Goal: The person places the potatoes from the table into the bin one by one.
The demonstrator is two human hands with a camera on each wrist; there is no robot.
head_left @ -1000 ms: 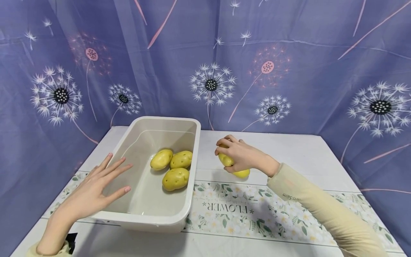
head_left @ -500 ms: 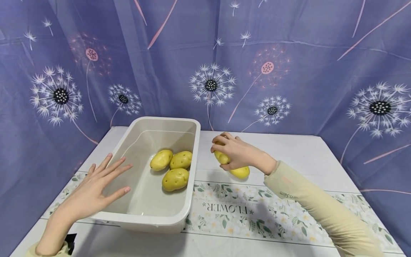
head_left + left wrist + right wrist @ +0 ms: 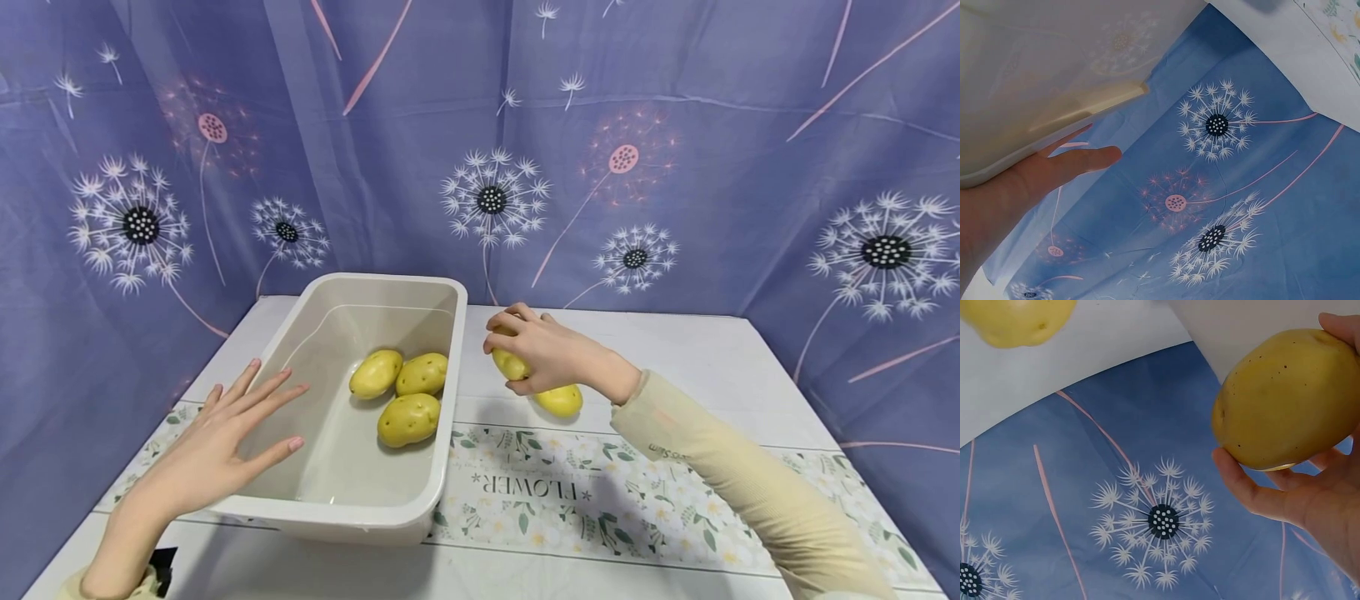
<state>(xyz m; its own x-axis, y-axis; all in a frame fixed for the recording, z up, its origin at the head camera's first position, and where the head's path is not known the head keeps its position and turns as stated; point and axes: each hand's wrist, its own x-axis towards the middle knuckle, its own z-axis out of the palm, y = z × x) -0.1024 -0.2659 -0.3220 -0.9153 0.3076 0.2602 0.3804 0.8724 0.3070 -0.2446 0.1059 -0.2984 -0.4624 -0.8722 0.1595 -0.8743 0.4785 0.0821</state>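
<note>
While a blue dandelion-print curtain (image 3: 675,167) hangs round the far and side edges, the white tabletop (image 3: 712,350) stretches out in front of it, and a floral runner (image 3: 570,492) printed with the word FLOWER crosses its near part from left to right. On the left half stands a white bin (image 3: 420,521), long side running near to far, its near end resting over the runner. Three potatoes (image 3: 408,418) lie inside, bunched against the right wall about midway along, touching one another.

The left hand (image 3: 217,450) lies flat against the bin's left rim near the near corner, fingers straight and spread, reaching over the rim towards the inside; it grips nothing. The left wrist view shows those fingers (image 3: 1066,165) straight along the bin's wall.

The right hand (image 3: 543,354), on a cream sleeve (image 3: 735,475), is just right of the bin's right wall, raised above the tabletop. Its fingers and thumb curl round a held potato (image 3: 510,364), which the right wrist view shows cupped in the hand (image 3: 1310,494). Another loose potato (image 3: 558,401) lies on the tabletop just beneath and to the right of that hand, at the far edge of the runner.
</note>
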